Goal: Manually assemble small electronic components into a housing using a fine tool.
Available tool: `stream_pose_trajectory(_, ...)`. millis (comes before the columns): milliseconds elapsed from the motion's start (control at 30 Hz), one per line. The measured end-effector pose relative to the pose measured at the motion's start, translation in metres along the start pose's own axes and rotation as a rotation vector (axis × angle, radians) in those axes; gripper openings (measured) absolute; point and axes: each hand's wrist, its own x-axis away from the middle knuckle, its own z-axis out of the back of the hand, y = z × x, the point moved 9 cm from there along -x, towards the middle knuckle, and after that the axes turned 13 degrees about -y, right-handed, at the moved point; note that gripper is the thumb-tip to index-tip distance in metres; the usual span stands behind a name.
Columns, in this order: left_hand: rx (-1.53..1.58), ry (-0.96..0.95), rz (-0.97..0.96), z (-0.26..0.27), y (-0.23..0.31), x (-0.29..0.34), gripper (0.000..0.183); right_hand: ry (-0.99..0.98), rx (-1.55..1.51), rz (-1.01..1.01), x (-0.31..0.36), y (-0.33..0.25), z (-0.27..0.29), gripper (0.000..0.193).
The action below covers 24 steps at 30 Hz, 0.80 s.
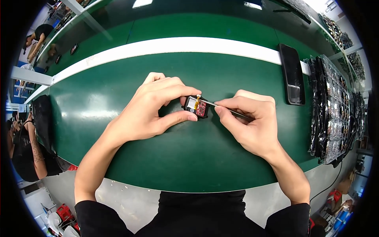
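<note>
Slim tool (pixel 241 115) at open device (pixel 202 110)

Over the green tabletop (pixel 177 158), the left hand (pixel 152 104) pinches the open device by its edges; the right hand (pixel 252 116) is clamped on the slim tool.

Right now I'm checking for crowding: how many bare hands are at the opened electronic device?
2: the left hand pinches the opened electronic device from its left; the right hand, to its right, holds a slim metal tool against it. No other appears hidden there.
</note>
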Motion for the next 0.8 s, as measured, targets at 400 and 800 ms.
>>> stream_pose_trajectory(400,0.002,0.009,0.041,0.002,0.000,0.002,0.055,0.058,0.089,0.072,0.003,-0.006,-0.001,0.010)
stream_pose_trajectory(800,0.023,0.025,0.029,0.003,0.000,0.001,0.050,0.153,0.427,0.316,0.012,-0.031,-0.007,0.024)
